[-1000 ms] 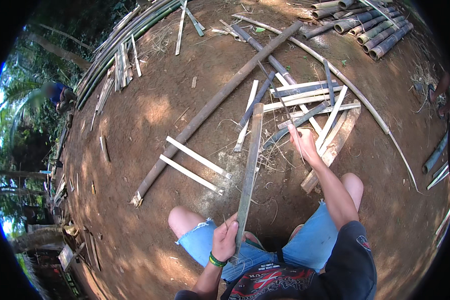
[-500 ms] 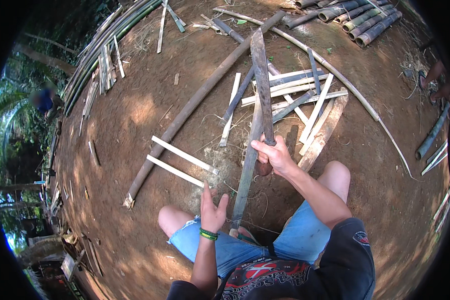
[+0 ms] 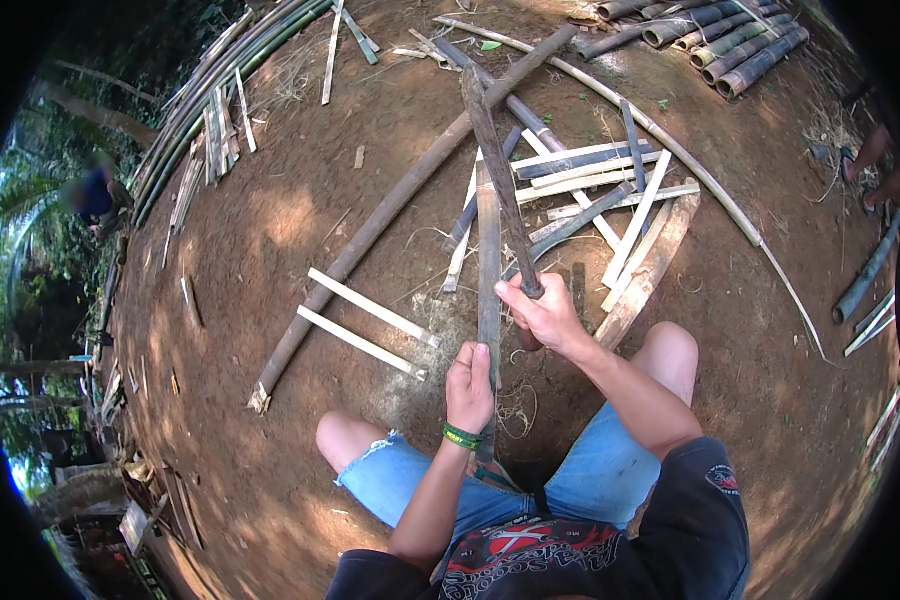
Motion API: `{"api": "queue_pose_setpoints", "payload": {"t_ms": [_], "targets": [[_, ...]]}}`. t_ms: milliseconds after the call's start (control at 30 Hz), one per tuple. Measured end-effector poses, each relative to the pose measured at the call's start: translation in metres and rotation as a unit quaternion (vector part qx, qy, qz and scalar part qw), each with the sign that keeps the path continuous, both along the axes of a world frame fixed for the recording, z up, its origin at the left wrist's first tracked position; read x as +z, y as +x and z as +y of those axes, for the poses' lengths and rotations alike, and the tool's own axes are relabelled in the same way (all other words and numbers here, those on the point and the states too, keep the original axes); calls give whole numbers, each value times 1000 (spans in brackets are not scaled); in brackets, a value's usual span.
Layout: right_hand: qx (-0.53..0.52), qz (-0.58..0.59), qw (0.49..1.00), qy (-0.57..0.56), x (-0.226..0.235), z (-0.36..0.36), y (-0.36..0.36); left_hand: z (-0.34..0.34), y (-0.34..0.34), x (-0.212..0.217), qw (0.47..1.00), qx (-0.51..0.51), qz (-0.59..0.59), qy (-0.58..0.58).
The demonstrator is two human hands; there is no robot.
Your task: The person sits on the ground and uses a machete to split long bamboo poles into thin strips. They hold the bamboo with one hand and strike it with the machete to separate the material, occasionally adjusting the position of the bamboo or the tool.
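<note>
Left hand (image 3: 470,385): closed around the lower part of a long bamboo slat (image 3: 488,260), a green wristband (image 3: 461,437) on the wrist. The slat stands nearly upright between the person's knees, its lower end hidden behind the hand and lap, its upper end reaching away toward the pile of cut strips.

Right hand (image 3: 542,312): fist closed on the handle of a long dark machete (image 3: 498,175). The blade points up and away, lying just beside the slat and crossing its upper part; whether the edge touches the slat cannot be told.

Ground (image 3: 270,220): bare reddish earth.

Pale split strips (image 3: 595,180): a loose crossed heap beyond the hands.

Two pale strips (image 3: 365,325): lying parallel to the left of the slat, apart from the heap.

Long dark pole (image 3: 400,200): lying diagonally across the ground.

Thick bamboo culms (image 3: 730,40): stacked at the far right.

Long stems (image 3: 210,100): bundled along the left edge.

Another person (image 3: 95,195): far left, blurred.
</note>
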State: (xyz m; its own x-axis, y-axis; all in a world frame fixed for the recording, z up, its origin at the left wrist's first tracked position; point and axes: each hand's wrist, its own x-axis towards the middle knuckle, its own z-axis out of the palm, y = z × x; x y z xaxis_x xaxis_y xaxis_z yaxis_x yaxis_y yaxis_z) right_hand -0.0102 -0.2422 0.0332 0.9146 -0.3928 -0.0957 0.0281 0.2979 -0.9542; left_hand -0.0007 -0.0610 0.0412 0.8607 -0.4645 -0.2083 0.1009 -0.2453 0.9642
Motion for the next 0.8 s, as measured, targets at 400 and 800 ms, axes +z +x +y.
{"api": "queue_pose_setpoints", "payload": {"t_ms": [400, 800], "targets": [[41, -27, 965, -259, 7, 1, -13, -2, 20, 19, 976, 36, 155, -147], [150, -120, 861, -472, 4, 26, -20, -2, 32, 35, 936, 30, 191, -294]]}}
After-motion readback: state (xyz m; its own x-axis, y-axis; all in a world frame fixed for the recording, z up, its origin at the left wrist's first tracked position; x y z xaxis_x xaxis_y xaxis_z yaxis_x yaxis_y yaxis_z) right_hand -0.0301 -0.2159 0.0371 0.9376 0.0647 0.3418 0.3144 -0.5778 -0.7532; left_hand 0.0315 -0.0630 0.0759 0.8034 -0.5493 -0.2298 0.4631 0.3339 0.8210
